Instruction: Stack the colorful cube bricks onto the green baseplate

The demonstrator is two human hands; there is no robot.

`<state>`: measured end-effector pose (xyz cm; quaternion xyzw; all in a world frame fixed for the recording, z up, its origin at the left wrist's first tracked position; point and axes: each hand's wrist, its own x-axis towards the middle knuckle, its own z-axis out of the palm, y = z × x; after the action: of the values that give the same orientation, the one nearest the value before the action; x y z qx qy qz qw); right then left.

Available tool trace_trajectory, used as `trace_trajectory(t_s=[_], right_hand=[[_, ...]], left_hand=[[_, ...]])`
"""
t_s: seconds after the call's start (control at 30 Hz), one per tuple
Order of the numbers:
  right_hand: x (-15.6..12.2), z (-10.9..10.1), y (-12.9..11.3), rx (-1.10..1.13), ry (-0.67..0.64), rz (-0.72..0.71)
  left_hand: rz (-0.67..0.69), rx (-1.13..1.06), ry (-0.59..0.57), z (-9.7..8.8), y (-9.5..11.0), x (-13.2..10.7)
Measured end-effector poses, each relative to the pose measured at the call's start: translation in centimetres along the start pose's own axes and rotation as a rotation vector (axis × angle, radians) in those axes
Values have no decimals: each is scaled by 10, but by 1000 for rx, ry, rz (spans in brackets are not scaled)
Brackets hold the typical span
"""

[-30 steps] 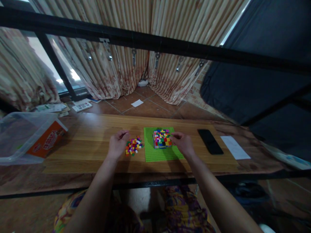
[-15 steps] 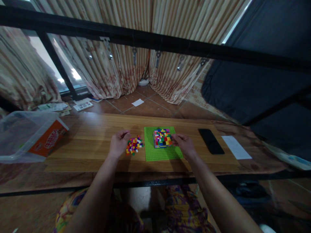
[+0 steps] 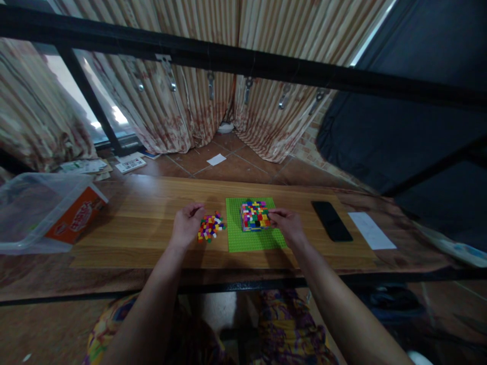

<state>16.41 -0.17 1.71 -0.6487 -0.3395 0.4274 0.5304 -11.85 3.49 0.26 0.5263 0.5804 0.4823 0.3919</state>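
Note:
A block built of many-coloured toy bricks [image 3: 254,215] stands on a green studded baseplate [image 3: 238,242]. At the block's right side is my right hand [image 3: 287,223], thumb and fingertips pinched together by its edge; whatever they hold is too small to make out. To the left of the plate lies a loose pile of small coloured bricks [image 3: 211,226]. My left hand [image 3: 189,220] is beside that pile, fingers curled and closed, and I cannot see what is between them.
A wooden board [image 3: 152,228] carries the work. On its right lie a black phone [image 3: 332,221] and a white paper [image 3: 371,230]. A clear plastic box [image 3: 30,208] with an orange label stands at the left. A dark metal bar [image 3: 243,56] crosses above.
Both hands keep almost the same places. The slight shift of the whole scene looks like camera movement, and the bricks show no clear change.

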Motion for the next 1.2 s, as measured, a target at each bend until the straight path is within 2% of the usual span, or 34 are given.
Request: trace_trajectory(t_s=[0.17, 0.43, 0.5, 0.57, 0.63, 0.73, 0.83, 0.9, 1.03, 1.2], right_hand=[[1, 0, -4, 18, 5, 53], [-3, -1, -5, 9, 20, 50], [-7, -3, -5, 14, 77, -5], [-16, -3, -6, 2, 143, -117], [-31, 1, -7, -43, 146, -244], [-62, 18, -7, -187, -2, -401], [-88, 46, 0, -388, -235, -548], [-96, 68, 7, -494, -316, -594], [-92, 105, 22, -660, -339, -636], [-83, 126, 36, -759, -282, -636]], left_hand=[[-11, 36, -7, 1, 2, -2], [19, 50, -1, 0, 0, -1], [19, 37, -1, 0, 0, 0], [14, 30, 2, 0, 1, 1], [4, 31, 0, 0, 2, 1], [-10, 35, 13, 0, 5, 0], [-8, 11, 17, 0, 5, -1], [-4, -6, 12, 0, 3, -1], [6, 21, 25, 0, 1, 0], [10, 14, 23, -1, 1, 2]])
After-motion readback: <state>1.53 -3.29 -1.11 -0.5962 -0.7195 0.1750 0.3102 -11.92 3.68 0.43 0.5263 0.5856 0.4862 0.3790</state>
